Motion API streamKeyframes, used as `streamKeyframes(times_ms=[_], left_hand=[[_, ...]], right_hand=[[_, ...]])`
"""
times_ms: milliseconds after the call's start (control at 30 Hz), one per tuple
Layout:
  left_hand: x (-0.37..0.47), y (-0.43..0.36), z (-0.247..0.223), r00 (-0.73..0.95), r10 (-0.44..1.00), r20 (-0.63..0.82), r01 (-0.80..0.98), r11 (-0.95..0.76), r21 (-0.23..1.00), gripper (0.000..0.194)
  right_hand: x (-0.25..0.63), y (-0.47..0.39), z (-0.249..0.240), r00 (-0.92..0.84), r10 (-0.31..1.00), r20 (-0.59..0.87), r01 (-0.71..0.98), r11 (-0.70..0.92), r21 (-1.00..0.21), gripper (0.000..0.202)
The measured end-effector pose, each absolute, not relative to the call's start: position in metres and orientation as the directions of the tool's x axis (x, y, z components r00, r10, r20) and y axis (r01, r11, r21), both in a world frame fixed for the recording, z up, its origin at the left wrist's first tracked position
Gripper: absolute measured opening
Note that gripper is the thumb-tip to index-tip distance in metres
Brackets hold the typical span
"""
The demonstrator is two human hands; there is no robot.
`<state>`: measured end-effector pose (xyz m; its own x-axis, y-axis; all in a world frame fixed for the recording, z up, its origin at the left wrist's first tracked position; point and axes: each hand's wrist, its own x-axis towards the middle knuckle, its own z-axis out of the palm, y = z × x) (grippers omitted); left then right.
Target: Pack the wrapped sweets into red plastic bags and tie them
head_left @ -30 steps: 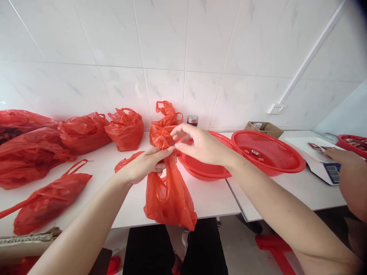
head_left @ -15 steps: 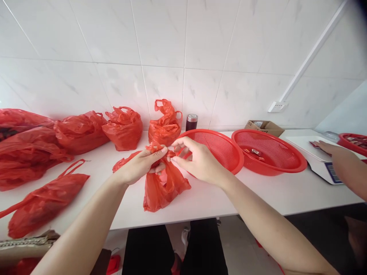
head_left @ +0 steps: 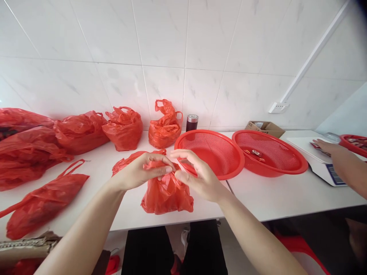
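Observation:
A red plastic bag (head_left: 168,196) rests on the white table near its front edge, its top gathered up between my hands. My left hand (head_left: 146,170) is closed on the bag's upper part, thumb over the plastic. On the other side, my right hand (head_left: 197,173) has its fingers curved, with thumb and fingers apart, the thumb by the bag's top. Just behind my left hand lies another red bag (head_left: 123,163), partly hidden by it.
Several filled red bags (head_left: 124,128) stand at the left and back. Two red baskets (head_left: 212,152) sit right of centre; the right one holds small packets. A dark cup (head_left: 192,122), a cardboard box (head_left: 266,129) and a white scale (head_left: 329,168) with another person's hand (head_left: 329,147) are farther off.
The bag between my hands has spread wider and sits lower on the table. My hands have come down slightly and turned. The near basket's left rim shows more.

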<state>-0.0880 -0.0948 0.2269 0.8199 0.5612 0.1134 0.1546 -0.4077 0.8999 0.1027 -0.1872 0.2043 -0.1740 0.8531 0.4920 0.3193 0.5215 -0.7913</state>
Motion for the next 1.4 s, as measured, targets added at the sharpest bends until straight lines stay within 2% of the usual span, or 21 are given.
streamKeyframes(times_ms=[100,167,233,300,400,500,567,633,700,767,900,1000,1067,1200,1400], left_hand=[[-0.082,-0.101,0.224,0.843,0.524,0.124,0.201,-0.52,0.83,0.022],[-0.079,-0.105,0.217,0.783,0.591,0.192,0.295,-0.625,0.723,0.031],[-0.076,-0.109,0.207,0.686,0.648,0.331,0.389,-0.71,0.587,0.037],[-0.073,-0.113,0.196,0.589,0.641,0.493,0.423,-0.764,0.488,0.039],[-0.071,-0.12,0.181,0.507,0.596,0.623,0.402,-0.803,0.441,0.038],[-0.075,-0.123,0.167,0.572,0.598,0.561,0.389,-0.8,0.457,0.042],[-0.083,-0.121,0.156,0.623,0.614,0.485,0.403,-0.783,0.474,0.04],[-0.096,-0.117,0.144,0.584,0.667,0.463,0.443,-0.74,0.507,0.033],[-0.113,-0.113,0.129,0.459,0.763,0.455,0.505,-0.645,0.573,0.029],[-0.131,-0.11,0.112,0.338,0.843,0.419,0.553,-0.538,0.636,0.029],[-0.147,-0.118,0.08,0.281,0.908,0.312,0.552,-0.419,0.721,0.033],[-0.133,-0.126,0.07,0.166,0.952,0.255,0.536,-0.304,0.787,0.037],[-0.117,-0.126,0.069,0.113,0.953,0.28,0.506,-0.298,0.81,0.036],[-0.09,-0.117,0.061,0.153,0.927,0.343,0.528,-0.371,0.764,0.037],[-0.079,-0.095,0.043,0.221,0.948,0.229,0.698,-0.318,0.642,0.032]], right_hand=[[0.1,-0.175,0.189,-0.072,0.917,0.393,0.252,0.398,-0.882,0.033],[0.097,-0.17,0.18,-0.061,0.928,0.367,0.22,0.371,-0.902,0.034],[0.095,-0.168,0.173,-0.102,0.923,0.371,0.151,0.383,-0.911,0.033],[0.094,-0.167,0.169,-0.149,0.919,0.364,0.07,0.377,-0.924,0.031],[0.093,-0.169,0.169,-0.187,0.934,0.306,0.012,0.313,-0.95,0.026],[0.093,-0.177,0.171,-0.187,0.942,0.28,0.065,0.296,-0.953,0.023],[0.092,-0.185,0.169,-0.126,0.943,0.307,0.208,0.328,-0.922,0.022],[0.094,-0.195,0.158,-0.027,0.934,0.355,0.369,0.34,-0.865,0.023],[0.1,-0.204,0.138,0.065,0.928,0.366,0.455,0.299,-0.839,0.026],[0.111,-0.211,0.111,0.141,0.94,0.309,0.448,0.218,-0.867,0.027],[0.13,-0.211,0.065,0.293,0.942,0.167,0.35,0.057,-0.935,0.031],[0.128,-0.202,0.055,0.382,0.908,0.169,0.344,0.03,-0.938,0.033],[0.117,-0.196,0.056,0.399,0.898,0.184,0.364,0.029,-0.931,0.03],[0.087,-0.193,0.053,0.38,0.908,0.177,0.439,-0.009,-0.898,0.03],[0.074,-0.195,0.031,0.329,0.924,0.197,0.461,0.025,-0.887,0.014]])
